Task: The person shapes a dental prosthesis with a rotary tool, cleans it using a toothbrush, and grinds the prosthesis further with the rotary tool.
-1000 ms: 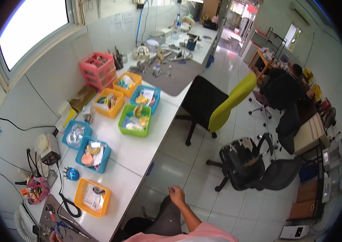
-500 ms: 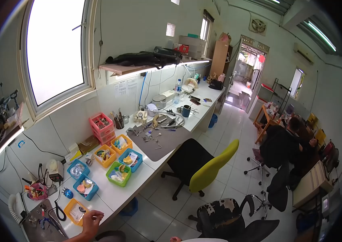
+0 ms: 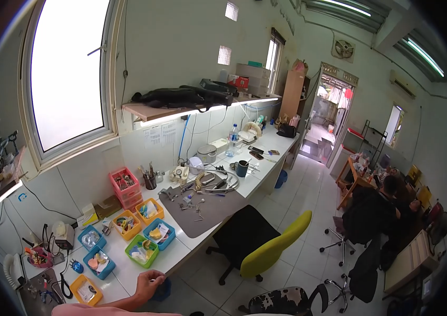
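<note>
My left hand (image 3: 149, 283) reaches in from the lower left, over the front edge of the white bench (image 3: 123, 258). Its fingers are curled together, and anything inside them is hidden. Nearest to it are a green basket (image 3: 142, 252), a blue basket (image 3: 98, 263) and an orange basket (image 3: 86, 290), all holding small items; the hand is apart from them. Of my right hand (image 3: 196, 314) only a sliver shows at the bottom edge, its fingers hidden. A pink sleeve (image 3: 102, 309) crosses the lower left.
More baskets and a grey mat (image 3: 197, 210) with small metal parts lie along the bench. A black and lime chair (image 3: 271, 247) stands beside it; a worn black chair (image 3: 281, 301) is at the bottom. On the right, a person in dark clothes (image 3: 368, 210) sits at another workplace.
My left hand has moved right, from beside the orange basket to past the bench's front edge. The view has shifted, and the pink sleeve has come into sight.
</note>
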`<action>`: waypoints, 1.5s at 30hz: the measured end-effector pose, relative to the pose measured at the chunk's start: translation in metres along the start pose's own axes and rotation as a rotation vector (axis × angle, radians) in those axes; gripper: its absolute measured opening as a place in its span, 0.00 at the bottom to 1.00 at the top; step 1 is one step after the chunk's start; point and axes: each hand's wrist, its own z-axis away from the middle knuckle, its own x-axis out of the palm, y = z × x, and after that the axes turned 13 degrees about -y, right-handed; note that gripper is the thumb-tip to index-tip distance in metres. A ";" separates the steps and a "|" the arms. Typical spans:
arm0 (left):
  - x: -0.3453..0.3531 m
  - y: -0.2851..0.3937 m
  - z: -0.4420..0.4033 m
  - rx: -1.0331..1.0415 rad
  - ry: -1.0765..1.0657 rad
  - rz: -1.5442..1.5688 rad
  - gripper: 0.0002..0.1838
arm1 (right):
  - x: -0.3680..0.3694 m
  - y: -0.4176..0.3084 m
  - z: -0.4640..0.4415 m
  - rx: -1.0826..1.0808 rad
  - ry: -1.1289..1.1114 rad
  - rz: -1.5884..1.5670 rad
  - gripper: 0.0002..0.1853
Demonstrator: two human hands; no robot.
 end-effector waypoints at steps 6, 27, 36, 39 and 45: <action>0.048 0.012 -0.045 -0.019 -0.022 0.325 0.08 | -0.052 0.009 -0.039 -0.121 0.080 0.018 0.17; 0.220 0.068 -0.002 -0.140 0.260 0.284 0.05 | -0.244 -0.022 -0.082 -0.340 -0.396 -0.199 0.18; 0.216 0.053 0.040 -0.143 0.418 0.395 0.06 | -0.422 -0.264 0.106 -1.554 0.485 -0.335 0.17; 0.197 0.029 0.063 -0.079 0.464 0.466 0.06 | -0.418 -0.316 0.188 -2.167 0.732 -1.182 0.11; 0.143 0.007 0.130 -0.031 0.695 0.485 0.06 | -0.320 -0.390 0.255 -2.590 0.268 -0.853 0.09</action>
